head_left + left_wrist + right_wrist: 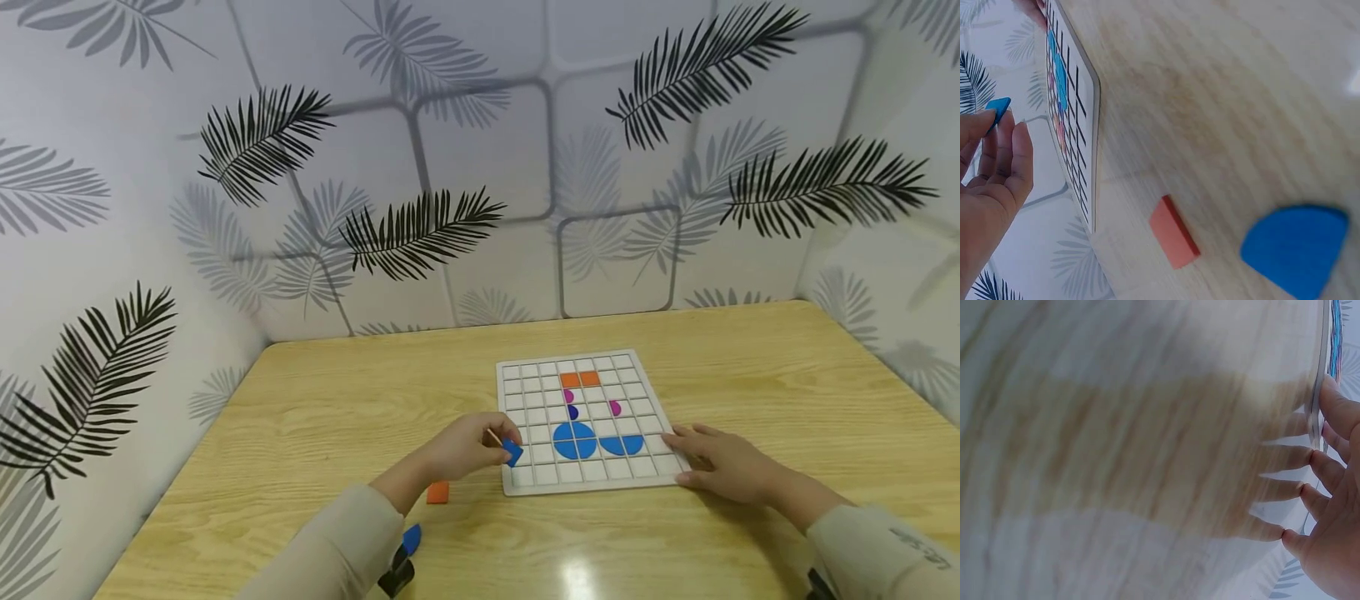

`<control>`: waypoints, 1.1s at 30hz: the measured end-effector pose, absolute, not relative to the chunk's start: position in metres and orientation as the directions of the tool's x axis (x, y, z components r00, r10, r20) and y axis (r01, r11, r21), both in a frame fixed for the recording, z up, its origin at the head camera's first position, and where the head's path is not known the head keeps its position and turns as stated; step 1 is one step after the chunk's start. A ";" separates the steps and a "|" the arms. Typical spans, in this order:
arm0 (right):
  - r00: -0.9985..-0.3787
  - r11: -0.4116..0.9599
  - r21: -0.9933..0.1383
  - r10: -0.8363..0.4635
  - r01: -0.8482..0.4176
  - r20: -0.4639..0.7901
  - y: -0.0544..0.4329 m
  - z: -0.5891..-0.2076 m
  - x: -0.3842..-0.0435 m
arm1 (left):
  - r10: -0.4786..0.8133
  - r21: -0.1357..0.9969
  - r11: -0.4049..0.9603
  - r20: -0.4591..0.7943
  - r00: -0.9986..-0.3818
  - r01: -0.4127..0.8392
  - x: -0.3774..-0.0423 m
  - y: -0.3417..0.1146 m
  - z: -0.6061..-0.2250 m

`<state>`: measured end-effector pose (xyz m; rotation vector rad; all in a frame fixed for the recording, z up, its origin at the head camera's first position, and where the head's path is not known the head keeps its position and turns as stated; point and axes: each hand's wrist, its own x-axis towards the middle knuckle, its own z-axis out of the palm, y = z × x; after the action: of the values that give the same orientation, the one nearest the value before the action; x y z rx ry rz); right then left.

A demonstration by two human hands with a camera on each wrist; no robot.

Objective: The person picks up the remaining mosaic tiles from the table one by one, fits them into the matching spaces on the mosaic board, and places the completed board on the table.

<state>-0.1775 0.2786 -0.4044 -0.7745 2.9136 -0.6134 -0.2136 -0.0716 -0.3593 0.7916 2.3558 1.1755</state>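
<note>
My left hand (467, 447) pinches a small flat blue piece (513, 452) between thumb and fingers, over the left edge of a white grid board (527, 477). In the left wrist view the blue piece (999, 107) sticks up from the fingertips, its outline partly hidden. My right hand (726, 465) touches the board's right edge near the front corner, fingers spread and fairly straight. On the board lie two orange squares (581, 379), magenta half-round pieces (616, 408), a dark blue one (573, 412), a blue circle of quarter pieces (574, 441) and a blue half circle (622, 445).
An orange square (438, 492) lies on the wooden table (360, 400) left of the board. Closer to me, a blue quarter circle (1297, 250) lies partly behind my left sleeve in the head view. A leaf-patterned wall (480, 275) stands behind the table.
</note>
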 end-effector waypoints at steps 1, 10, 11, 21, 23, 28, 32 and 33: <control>-0.871 0.794 -0.394 -0.489 -0.463 0.039 0.278 -0.404 -0.177 | 0.637 0.813 0.492 -0.091 -0.765 0.313 -0.216 -0.070 -0.359; -0.873 0.799 -0.378 -0.483 -0.467 0.058 0.281 -0.408 -0.178 | 0.631 0.858 0.427 -0.057 -0.774 0.285 -0.231 -0.044 -0.358; -0.875 0.800 -0.380 -0.481 -0.465 0.057 0.282 -0.408 -0.178 | 0.629 0.861 0.423 -0.054 -0.776 0.283 -0.233 -0.041 -0.359; -0.870 0.795 -0.384 -0.490 -0.470 0.050 0.282 -0.410 -0.181 | 0.625 0.802 0.475 -0.018 -0.781 0.362 -0.249 -0.012 -0.367; -0.868 0.792 -0.387 -0.493 -0.473 0.052 0.282 -0.410 -0.181 | 0.622 0.801 0.477 -0.016 -0.783 0.362 -0.251 -0.007 -0.368; -0.865 0.788 -0.391 -0.499 -0.476 0.048 0.283 -0.412 -0.181 | 0.621 0.794 0.490 -0.028 -0.783 0.360 -0.255 0.005 -0.372; -0.864 0.787 -0.387 -0.501 -0.481 0.053 0.283 -0.411 -0.181 | 0.623 0.776 0.512 -0.039 -0.781 0.369 -0.259 0.017 -0.375; -0.863 0.786 -0.387 -0.502 -0.483 0.056 0.284 -0.411 -0.181 | 0.623 0.770 0.518 -0.040 -0.781 0.374 -0.260 0.020 -0.375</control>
<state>-0.1807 0.2836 -0.4111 -0.8064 2.9215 -0.6117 -0.2596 0.0198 -0.3748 0.8324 2.4506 1.1316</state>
